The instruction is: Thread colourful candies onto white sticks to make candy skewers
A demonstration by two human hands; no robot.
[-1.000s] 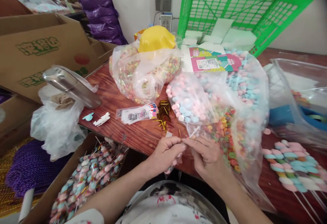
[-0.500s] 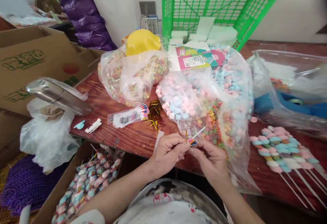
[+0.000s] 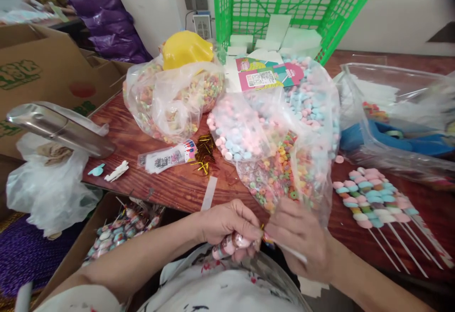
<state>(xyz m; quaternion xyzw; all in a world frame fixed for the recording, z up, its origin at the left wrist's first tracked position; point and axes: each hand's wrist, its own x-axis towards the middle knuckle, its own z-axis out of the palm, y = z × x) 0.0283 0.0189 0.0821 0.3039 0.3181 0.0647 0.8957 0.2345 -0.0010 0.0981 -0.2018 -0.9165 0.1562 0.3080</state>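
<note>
My left hand is closed around a marshmallow skewer in a clear wrapper, low in front of my body. Pink and white pieces show below its fingers. At the gathered neck of the wrapper, my right hand pinches a gold twist tie, most of it covered by the fingers. The skewer's white stick runs out beneath the right hand. Loose gold twist ties lie beyond the hands, beside a stack of printed clear wrappers.
Bags of marshmallows and ring candies fill the middle. Unwrapped skewers lie right, near a clear plastic bin. A green basket stands behind. Left are a steel flask and a box of wrapped skewers.
Both hands have come down closer to my body, and the wrapped skewer now shows. The right hand has turned over the stick. The view has shifted slightly right and down.
</note>
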